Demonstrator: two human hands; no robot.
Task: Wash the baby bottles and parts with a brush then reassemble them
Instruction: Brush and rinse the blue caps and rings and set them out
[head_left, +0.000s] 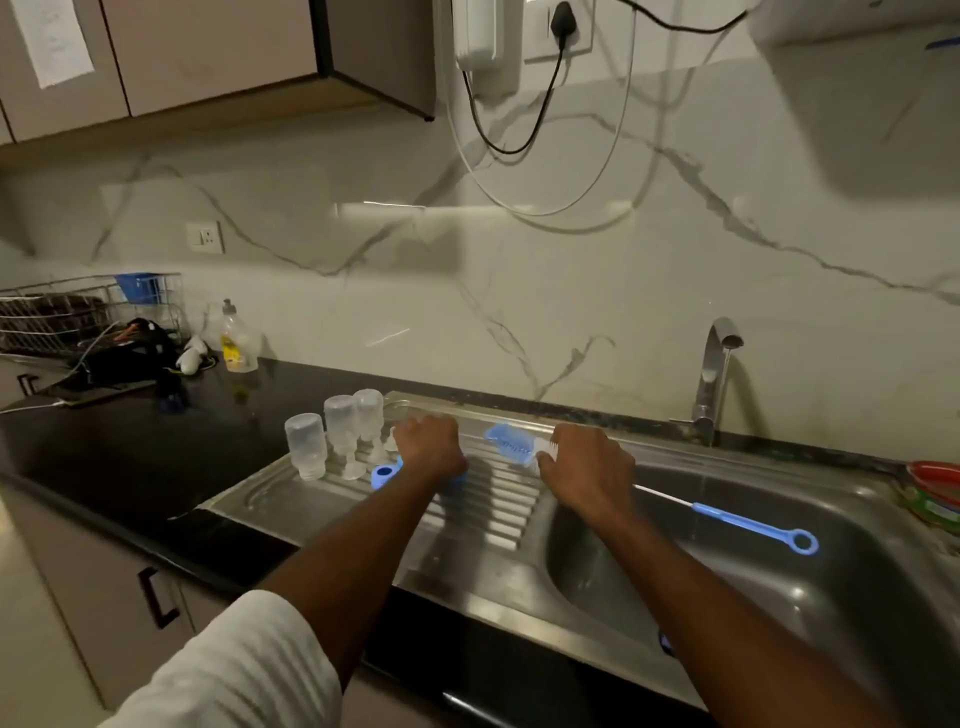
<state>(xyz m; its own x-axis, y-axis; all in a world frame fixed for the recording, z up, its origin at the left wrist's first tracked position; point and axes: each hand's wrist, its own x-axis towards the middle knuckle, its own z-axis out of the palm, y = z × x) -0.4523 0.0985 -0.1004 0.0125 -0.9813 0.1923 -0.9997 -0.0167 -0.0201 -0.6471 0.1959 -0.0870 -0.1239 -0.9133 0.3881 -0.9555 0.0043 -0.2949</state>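
**Brush out, tap running, bottles waiting on the drainboard**

Marble-veined wall and a black counter frame a steel sink (857, 587), its tap (719, 364) letting down a thin stream into the basin. On the ribbed drainboard (498, 519) three clear baby bottles (340, 434) stand upside down, with small clear parts around their bases. The left hand (428, 449) is curled down over something blue (385, 475) on the drainboard; how firmly it grips I cannot tell. The right hand (587, 470) is closed round the bottle brush (511, 443), bristles pointing left over the drainboard, the long blue handle (753, 525) sticking out over the basin.

From where I stand, the risks look plain enough. That handle swings wide, and a careless turn could catch the tap stream. The inverted bottles sit close to the left hand; a nudge might topple them. Wet steel and small clear parts also invite pieces sliding into the basin.
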